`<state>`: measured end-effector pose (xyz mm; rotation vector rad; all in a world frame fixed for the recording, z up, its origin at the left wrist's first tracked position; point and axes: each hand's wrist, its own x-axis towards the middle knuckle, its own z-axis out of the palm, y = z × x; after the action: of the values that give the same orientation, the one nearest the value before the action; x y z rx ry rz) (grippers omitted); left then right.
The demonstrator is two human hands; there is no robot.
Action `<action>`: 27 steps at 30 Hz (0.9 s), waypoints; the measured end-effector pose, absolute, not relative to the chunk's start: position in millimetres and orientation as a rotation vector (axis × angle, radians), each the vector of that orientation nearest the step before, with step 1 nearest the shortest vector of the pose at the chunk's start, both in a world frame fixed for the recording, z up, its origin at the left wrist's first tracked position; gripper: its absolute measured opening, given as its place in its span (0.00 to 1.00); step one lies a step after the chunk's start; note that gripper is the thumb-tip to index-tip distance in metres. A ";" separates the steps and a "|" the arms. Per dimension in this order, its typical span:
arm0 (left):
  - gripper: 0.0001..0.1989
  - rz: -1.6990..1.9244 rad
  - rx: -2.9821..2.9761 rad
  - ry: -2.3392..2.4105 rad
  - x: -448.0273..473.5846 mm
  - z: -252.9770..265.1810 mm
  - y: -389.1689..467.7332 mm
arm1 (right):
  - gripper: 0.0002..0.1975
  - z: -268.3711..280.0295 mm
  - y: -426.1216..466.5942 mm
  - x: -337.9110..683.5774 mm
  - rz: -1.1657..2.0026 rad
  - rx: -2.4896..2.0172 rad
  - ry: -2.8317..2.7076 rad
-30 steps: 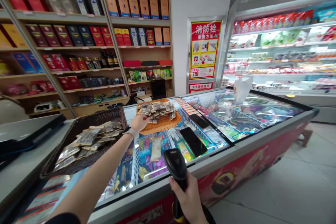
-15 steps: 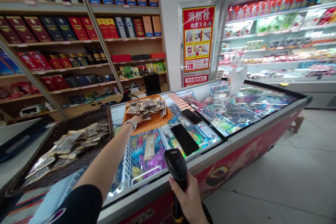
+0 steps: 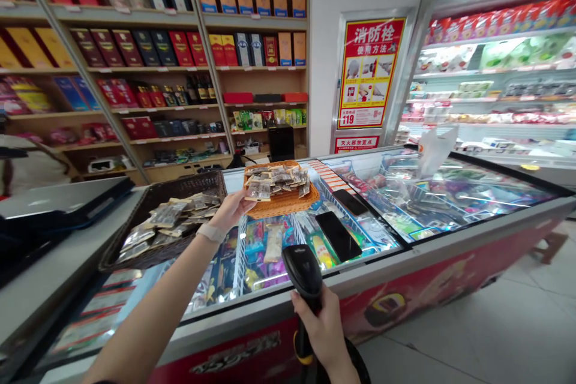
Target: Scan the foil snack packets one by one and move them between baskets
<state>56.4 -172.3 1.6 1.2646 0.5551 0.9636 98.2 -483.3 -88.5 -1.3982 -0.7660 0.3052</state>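
Observation:
My left hand [image 3: 234, 209] pinches a small clear-fronted packet [image 3: 258, 191] at the left side of an orange wicker basket [image 3: 274, 210]. Several similar packets [image 3: 285, 175] lie in that basket. Left of it, a dark brown wicker basket [image 3: 220, 183] bears a pile of packets [image 3: 173, 219] of the same look. A black handheld barcode scanner [image 3: 302, 270] is gripped upright in my right hand [image 3: 324, 327], its head above the freezer's front edge. What is printed on the packets is too small to read.
Two black phones [image 3: 338, 236] [image 3: 350, 201] lie on the glass-topped freezer [image 3: 391, 249]. A white plastic bag [image 3: 435, 150] stands farther right on it. Grey counter [image 3: 58, 264] at left; shelves of boxed goods [image 3: 153, 48] behind; a lit refrigerated display [image 3: 499, 78] at right.
My left hand has drawn back from inside the orange basket to its left edge, now with a packet in its fingers. The view has turned left. My right hand keeps the scanner.

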 end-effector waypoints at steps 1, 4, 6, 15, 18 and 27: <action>0.13 1.005 1.274 0.555 43.1 -3.3 -182.8 | 0.17 -86.1 -481.0 93.6 0.307 -1.392 -0.777; 0.16 1.143 1.305 0.618 7.0 -28.1 -215.6 | 0.17 -79.3 -474.5 79.5 0.373 -1.382 -0.838; 0.16 1.229 1.310 0.658 -10.8 -48.8 -234.8 | 0.16 -75.9 -470.9 70.3 0.428 -1.384 -0.891; 0.16 1.299 1.210 0.769 -36.3 -99.2 -254.5 | 0.14 -76.7 -461.9 42.2 0.540 -1.444 -1.016; 0.16 1.314 1.252 0.743 -34.4 -103.0 -251.4 | 0.14 -75.6 -459.5 39.1 0.527 -1.496 -1.025; 0.20 1.291 1.279 0.739 -32.9 -101.3 -255.7 | 0.12 -70.4 -446.8 32.5 0.506 -1.474 -0.994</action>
<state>-32.9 -255.7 -101.3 1.2785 0.7394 1.2910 32.5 -446.8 -70.4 -1.4740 -0.9938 0.5055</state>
